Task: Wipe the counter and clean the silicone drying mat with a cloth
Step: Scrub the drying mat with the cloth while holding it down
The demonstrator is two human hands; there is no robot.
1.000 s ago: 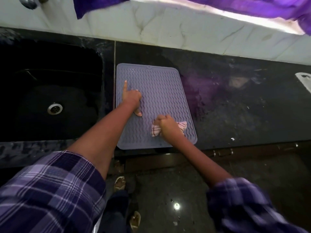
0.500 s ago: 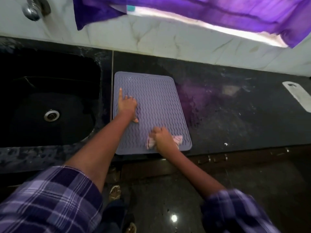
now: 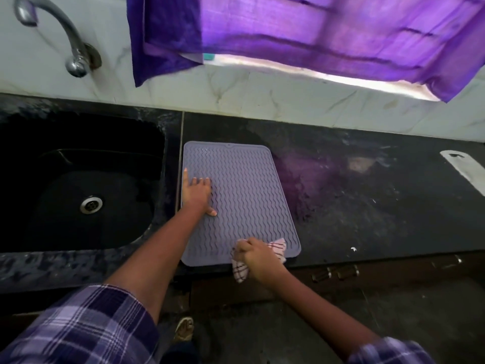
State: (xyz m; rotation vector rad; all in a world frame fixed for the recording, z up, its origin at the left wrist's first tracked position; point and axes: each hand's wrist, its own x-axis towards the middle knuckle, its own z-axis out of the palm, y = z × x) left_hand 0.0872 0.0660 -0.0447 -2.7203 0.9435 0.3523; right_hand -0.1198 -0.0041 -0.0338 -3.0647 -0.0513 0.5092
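Note:
A grey silicone drying mat [image 3: 244, 190] with a wavy ribbed surface lies flat on the black counter [image 3: 367, 206], just right of the sink. My left hand [image 3: 198, 193] presses on the mat's left side, fingers straight and spread. My right hand [image 3: 256, 254] grips a bunched white cloth with red checks [image 3: 278, 246] at the mat's near right corner. Part of the cloth hangs over the counter's front edge.
A black sink [image 3: 78, 179] with a steel drain lies to the left, a chrome tap [image 3: 70, 48] above it. A purple curtain [image 3: 315, 35] hangs over the marble backsplash. A white flat utensil [image 3: 464, 169] lies at the counter's far right. The counter shows smears and specks.
My right hand has dragged the cloth toward me, from the mat's lower middle to its near edge. My left hand has stayed in place on the mat. The camera has tilted up.

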